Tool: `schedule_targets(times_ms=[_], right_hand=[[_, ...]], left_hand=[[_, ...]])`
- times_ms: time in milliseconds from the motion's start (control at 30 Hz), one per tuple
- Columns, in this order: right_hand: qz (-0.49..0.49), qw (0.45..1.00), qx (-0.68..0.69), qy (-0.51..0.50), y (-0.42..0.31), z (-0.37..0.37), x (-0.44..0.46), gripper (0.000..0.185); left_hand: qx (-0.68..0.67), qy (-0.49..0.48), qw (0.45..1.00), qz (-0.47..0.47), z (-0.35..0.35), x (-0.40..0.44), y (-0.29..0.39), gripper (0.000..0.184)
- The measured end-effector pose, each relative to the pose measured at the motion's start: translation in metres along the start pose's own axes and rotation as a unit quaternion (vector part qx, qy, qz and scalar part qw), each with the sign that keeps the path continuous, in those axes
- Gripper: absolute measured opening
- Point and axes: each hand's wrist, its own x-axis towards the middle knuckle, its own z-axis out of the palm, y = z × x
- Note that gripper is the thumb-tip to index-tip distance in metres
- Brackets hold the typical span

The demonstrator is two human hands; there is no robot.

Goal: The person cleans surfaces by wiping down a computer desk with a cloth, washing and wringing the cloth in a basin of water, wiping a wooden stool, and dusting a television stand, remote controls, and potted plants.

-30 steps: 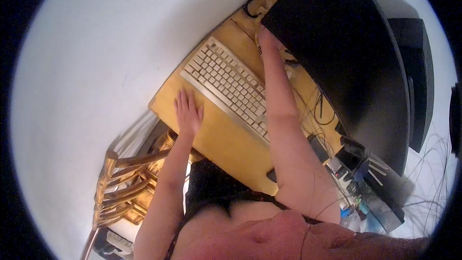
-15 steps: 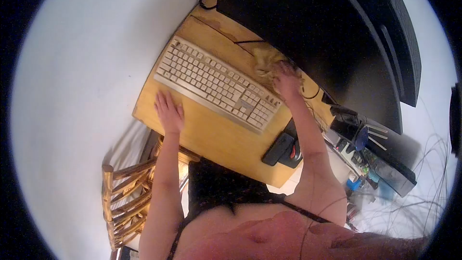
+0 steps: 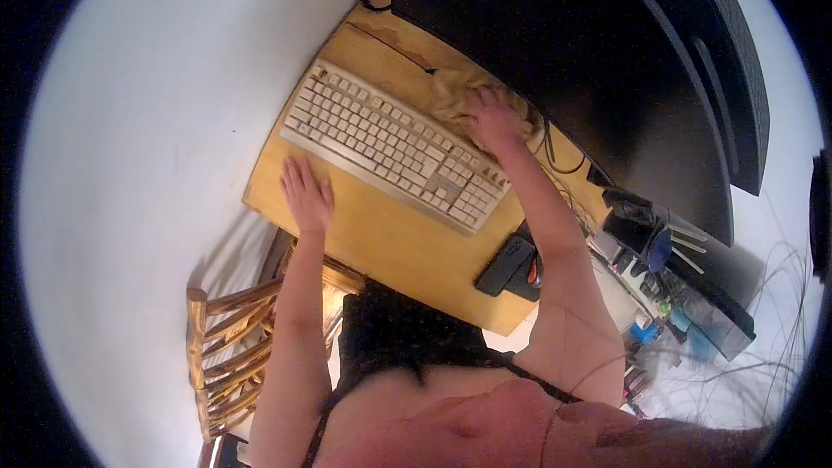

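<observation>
My left hand (image 3: 307, 197) lies flat on the wooden desk (image 3: 381, 234), fingers extended, just below the left part of a beige keyboard (image 3: 394, 146). Behind the keyboard, my right hand (image 3: 496, 121) presses down on a crumpled yellowish cloth (image 3: 449, 94) with its fingers bent over it. Part of the cloth is hidden under the palm. This hand is between the keyboard's upper right edge and the base of a large black monitor (image 3: 555, 43).
A black phone-like slab (image 3: 506, 265) lies near the desk's front right edge, beside a dark mouse with red on it (image 3: 535, 273). Black cables (image 3: 555, 156) run behind my right hand. A bamboo chair (image 3: 234, 355) stands at lower left, and a cluttered holder (image 3: 659, 247) at right.
My right hand has slid left and slightly back along the desk, and the cloth has moved with it. My left hand stays in place.
</observation>
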Motion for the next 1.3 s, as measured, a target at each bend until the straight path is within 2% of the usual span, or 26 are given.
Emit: schedule_targets(times_ms=[67,200,300,367,400,467,600,667,700,767,800,900,1167,1233,1300], right_hand=[[0.128,0.988,-0.049,0.072,0.023,0.019,-0.012,0.057],[0.186,0.980,-0.038,0.058,0.019,0.007,-0.012,0.059],[0.183,0.975,0.037,0.118,0.009,0.020,-0.008,0.060],[-0.007,0.995,-0.003,0.097,-0.004,0.024,-0.014,0.058],[-0.011,0.996,-0.004,0.092,-0.007,0.025,-0.009,0.058],[-0.112,0.980,0.035,0.158,-0.011,0.025,0.021,0.055],[-0.151,0.967,0.013,0.204,-0.066,-0.001,0.089,0.052],[-0.064,0.963,0.046,0.256,-0.090,-0.019,0.115,0.050],[-0.067,0.963,0.046,0.257,-0.087,-0.019,0.130,0.050],[0.064,0.975,0.151,0.149,-0.074,-0.008,0.151,0.049],[0.104,0.964,0.098,0.223,-0.061,0.012,0.157,0.041],[0.189,0.956,0.078,0.208,-0.025,0.008,0.140,0.038],[0.241,0.912,0.090,0.321,-0.031,-0.010,0.222,0.032],[0.254,0.916,0.099,0.293,-0.039,-0.017,0.219,0.030],[0.253,0.943,0.092,0.195,-0.052,-0.018,0.197,0.029]], left_hand=[[0.001,-0.005,1.000,-0.007,-0.003,0.000,0.001,0.056],[0.011,-0.024,0.999,-0.027,-0.003,0.000,0.004,0.055],[0.030,-0.017,0.999,-0.017,-0.002,0.000,0.004,0.054],[0.019,-0.019,0.999,-0.027,-0.003,0.002,0.005,0.055],[0.009,-0.026,0.999,-0.028,-0.003,-0.001,0.005,0.055],[0.012,-0.029,0.999,-0.031,-0.002,-0.002,0.003,0.055],[0.015,-0.024,0.999,-0.028,-0.004,-0.001,0.001,0.055],[0.004,-0.018,0.999,-0.027,-0.003,-0.001,0.000,0.056],[-0.007,-0.012,1.000,-0.024,-0.003,0.000,-0.001,0.056],[0.008,-0.031,0.999,-0.025,-0.001,-0.004,-0.003,0.056],[0.023,-0.045,0.998,-0.024,0.000,0.000,-0.006,0.056],[0.006,-0.037,0.999,-0.029,-0.003,0.000,-0.004,0.057],[-0.005,-0.048,0.998,-0.044,-0.005,0.002,-0.005,0.057],[-0.011,-0.058,0.997,-0.051,-0.005,0.000,-0.005,0.059],[-0.005,-0.054,0.997,-0.048,-0.007,0.000,-0.002,0.059]])
